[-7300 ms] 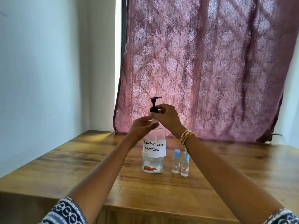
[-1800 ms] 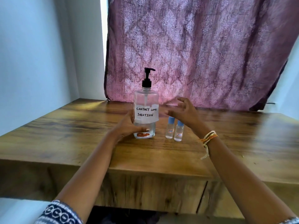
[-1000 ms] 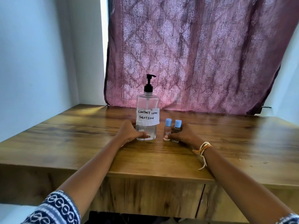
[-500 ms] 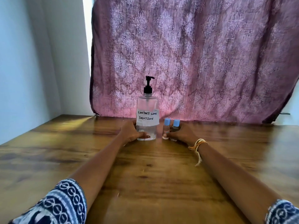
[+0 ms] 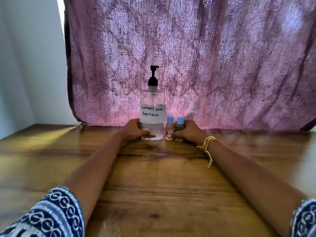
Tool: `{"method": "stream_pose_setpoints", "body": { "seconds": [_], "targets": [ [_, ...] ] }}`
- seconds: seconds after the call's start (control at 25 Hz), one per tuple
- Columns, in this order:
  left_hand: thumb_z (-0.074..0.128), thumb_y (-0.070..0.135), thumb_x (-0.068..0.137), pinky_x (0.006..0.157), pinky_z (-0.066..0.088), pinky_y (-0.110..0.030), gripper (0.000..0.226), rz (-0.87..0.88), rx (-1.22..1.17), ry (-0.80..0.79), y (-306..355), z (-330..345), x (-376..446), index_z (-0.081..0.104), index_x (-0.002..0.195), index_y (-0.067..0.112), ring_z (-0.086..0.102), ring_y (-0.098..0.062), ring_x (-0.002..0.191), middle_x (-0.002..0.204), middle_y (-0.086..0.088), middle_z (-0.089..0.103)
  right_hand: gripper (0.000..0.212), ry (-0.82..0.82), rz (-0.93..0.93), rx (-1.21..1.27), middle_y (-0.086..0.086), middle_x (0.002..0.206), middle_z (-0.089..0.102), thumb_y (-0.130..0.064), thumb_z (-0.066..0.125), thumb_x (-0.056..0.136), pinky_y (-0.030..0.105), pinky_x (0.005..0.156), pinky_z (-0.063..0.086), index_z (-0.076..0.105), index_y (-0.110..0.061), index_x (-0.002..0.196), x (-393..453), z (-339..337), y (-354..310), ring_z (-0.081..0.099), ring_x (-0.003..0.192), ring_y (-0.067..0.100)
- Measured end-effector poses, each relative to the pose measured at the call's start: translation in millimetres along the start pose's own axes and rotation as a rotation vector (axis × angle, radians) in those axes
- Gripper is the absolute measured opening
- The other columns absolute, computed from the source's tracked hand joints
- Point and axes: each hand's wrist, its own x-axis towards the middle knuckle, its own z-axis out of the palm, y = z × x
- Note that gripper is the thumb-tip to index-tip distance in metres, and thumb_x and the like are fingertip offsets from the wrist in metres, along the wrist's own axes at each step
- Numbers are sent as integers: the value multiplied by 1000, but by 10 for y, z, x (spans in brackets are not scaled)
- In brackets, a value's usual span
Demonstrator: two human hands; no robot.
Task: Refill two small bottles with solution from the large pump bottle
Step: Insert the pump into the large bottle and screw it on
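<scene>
Large clear plastic pump bottle (image 5: 152,106) with black pump head, upright on brown wooden tabletop (image 5: 153,185), far centre, close to mauve patterned curtain (image 5: 205,57). White paper label on its front, hand-lettered "CONTACT LENS SOLUTION". Clear liquid visible in lower part only.

Left hand (image 5: 135,131) curled round base of pump bottle, thumb across the front, fingers wrapped behind. Grip at the very bottom, hand resting on tabletop.

Two small clear bottles with light blue caps (image 5: 174,128), upright, side by side, just right of pump bottle. Both caps on. Left one of the pair bears a red-and-white label. Gap to pump bottle narrow; contact with it cannot be told.

Right hand (image 5: 189,132) cupped round the two small bottles from the right, thumb across the front at their bases, fingers curled behind. Yellow-and-orange thread bracelet (image 5: 207,144) on right wrist, loose end hanging toward tabletop.

Blue-and-white patterned sleeves (image 5: 51,218) at both lower corners. White wall (image 5: 25,65) to the left.
</scene>
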Motion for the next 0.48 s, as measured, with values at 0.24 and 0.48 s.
{"method": "stream_pose_setpoints", "body": {
  "seconds": [0.24,0.48],
  "targets": [
    [88,19,64,91,54,-27,59,6,-10,12,-75,28,-57,58,115,21,66,-2,95,108,8,70,34,-56,-15,-23,-8,86,73,-12,86,66,18,74,50,68,-23,93,-90,-9,-28,68,84,7],
    [85,15,67,102,48,-43,74,27,132,46,-5,68,-177,49,131,10,61,-25,114,128,-9,63,46,19,100,49,22,120,64,10,67,77,45,99,49,55,3,121,-237,-119,-7,61,111,34]
  ]
}}
